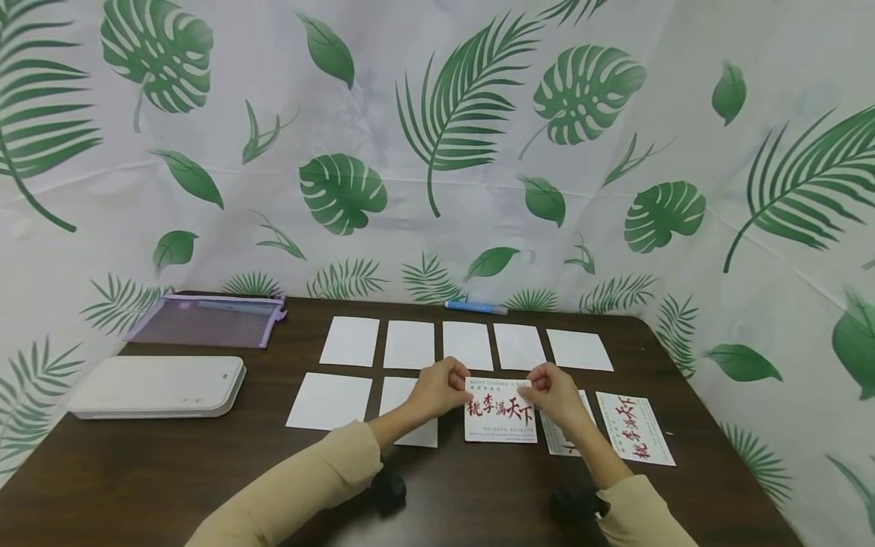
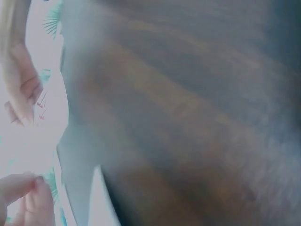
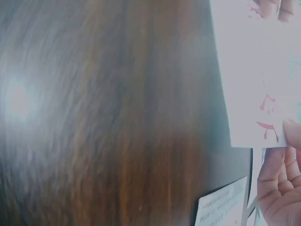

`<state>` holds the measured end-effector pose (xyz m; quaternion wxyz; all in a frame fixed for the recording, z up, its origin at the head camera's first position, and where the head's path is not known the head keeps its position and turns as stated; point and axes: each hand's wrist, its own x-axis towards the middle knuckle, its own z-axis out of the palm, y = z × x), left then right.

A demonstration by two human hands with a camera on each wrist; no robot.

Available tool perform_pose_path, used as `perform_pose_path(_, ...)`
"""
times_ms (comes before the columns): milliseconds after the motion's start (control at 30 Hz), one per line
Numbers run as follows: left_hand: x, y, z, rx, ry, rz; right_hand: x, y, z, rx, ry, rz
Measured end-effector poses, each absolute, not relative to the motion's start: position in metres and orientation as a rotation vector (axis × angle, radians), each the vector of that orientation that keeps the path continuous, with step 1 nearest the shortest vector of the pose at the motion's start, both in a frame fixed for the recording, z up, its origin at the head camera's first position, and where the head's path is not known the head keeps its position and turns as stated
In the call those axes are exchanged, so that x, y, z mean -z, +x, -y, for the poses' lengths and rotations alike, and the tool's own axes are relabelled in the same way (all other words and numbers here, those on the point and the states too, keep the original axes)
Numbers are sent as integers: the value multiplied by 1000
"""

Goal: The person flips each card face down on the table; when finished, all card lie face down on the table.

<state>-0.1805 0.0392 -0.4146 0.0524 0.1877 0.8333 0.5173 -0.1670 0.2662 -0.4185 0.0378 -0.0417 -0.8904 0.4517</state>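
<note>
Head view first: a dark wood-grain counter (image 1: pixel 171 471) stands against a white cloth backdrop (image 1: pixel 437 152) printed with green leaves. At the far left corner lies a flat purple mesh zip pouch (image 1: pixel 205 320), see-through; what is in it I cannot tell. In front of it sits a white, rounded, smooth-cased machine (image 1: pixel 157 386). Blank white cards (image 1: pixel 409 344), thin and rectangular, lie in a row of five, with two more nearer the left sleeve. A printed card (image 1: pixel 636 428) with red brush lettering lies flat at the right. A blue marker (image 1: pixel 475 308) rests at the back edge.

The red-lettered card (image 1: pixel 500 414) is held between both hands, just above the counter, its top corners pinched: the left hand (image 1: pixel 437 389) grips the upper left corner, the right hand (image 1: pixel 555 393) the upper right. In the right wrist view the card's (image 3: pixel 256 75) matte white face shows against the blurred wood, fingertips (image 3: pixel 292 134) curled on its edge.
</note>
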Motion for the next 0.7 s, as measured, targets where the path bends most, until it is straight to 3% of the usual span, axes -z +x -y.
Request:
perform_pose_path(133,405,-184,-33,-1819,468,-2308,417,-166,-262,-1598,-144,2605)
perform_pose_path(300,391,-187,-27,-1962,394,-2277,406,-161,-241,-1422,-90,2449)
perform_pose_path(567,384,-189,-33,-2139,363,-2336,400,-148,-196,-1149,380,2333)
perform_pose_path(700,384,-187,-37,-2185,334,-2317,403,-145,-187,-964,486,2295)
